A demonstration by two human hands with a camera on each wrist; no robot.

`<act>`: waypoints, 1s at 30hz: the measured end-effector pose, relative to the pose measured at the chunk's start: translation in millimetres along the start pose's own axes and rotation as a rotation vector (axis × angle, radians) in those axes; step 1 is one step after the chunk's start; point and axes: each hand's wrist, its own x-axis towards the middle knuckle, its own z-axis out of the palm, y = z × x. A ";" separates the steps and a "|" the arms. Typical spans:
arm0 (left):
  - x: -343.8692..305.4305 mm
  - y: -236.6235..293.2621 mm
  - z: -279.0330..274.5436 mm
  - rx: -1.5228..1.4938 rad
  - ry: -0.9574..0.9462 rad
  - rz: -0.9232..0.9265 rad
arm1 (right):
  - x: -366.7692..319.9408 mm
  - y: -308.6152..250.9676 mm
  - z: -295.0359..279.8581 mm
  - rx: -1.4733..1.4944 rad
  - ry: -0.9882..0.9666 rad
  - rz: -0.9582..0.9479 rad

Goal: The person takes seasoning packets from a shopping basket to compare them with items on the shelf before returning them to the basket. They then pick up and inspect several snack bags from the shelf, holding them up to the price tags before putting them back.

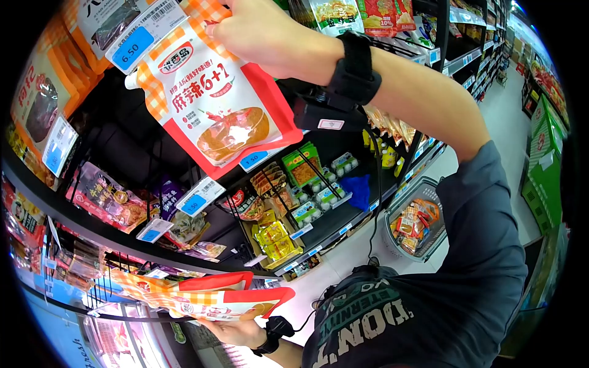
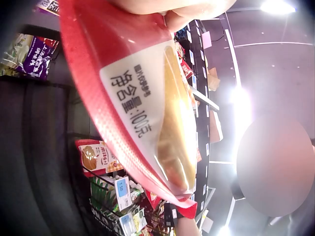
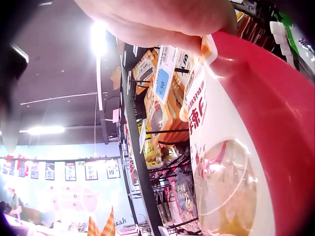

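In the head view my right hand (image 1: pixel 254 30) grips a side edge of a red-and-white food pouch (image 1: pixel 215 110) with an orange checked top and a soup bowl printed on it. That pouch's top overlaps a 6.50 price tag (image 1: pixel 136 46) at a shelf hook. In the right wrist view the fingers (image 3: pixel 172 22) reach over the upper edge of the pouch (image 3: pixel 221 162). Lower down, my left hand (image 1: pixel 236 331) holds similar red-and-white pouches (image 1: pixel 211 297), two overlapping, from beneath. The left wrist view shows fingers pinching a pouch's (image 2: pixel 133 98) red edge.
Orange checked packs (image 1: pixel 46 98) hang beside the price tag. Below are shelves with packaged food, egg cartons (image 1: pixel 319 202) and yellow packets (image 1: pixel 273 239). A grey shopping basket (image 1: pixel 392 236) with goods stands on the floor. Green display boxes (image 1: pixel 543 165) line the aisle's far side.
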 end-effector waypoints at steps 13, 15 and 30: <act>0.9 -2.3 10.5 -0.051 -0.024 -0.006 | 39.4 12.7 7.9 0.091 -0.022 0.272; 1.2 -1.9 7.5 -0.075 -0.021 -0.012 | 38.5 13.3 9.6 0.027 -0.013 0.290; 116.7 25.4 63.5 -0.145 -1.084 0.226 | 18.7 -6.5 9.0 -0.140 -0.055 0.215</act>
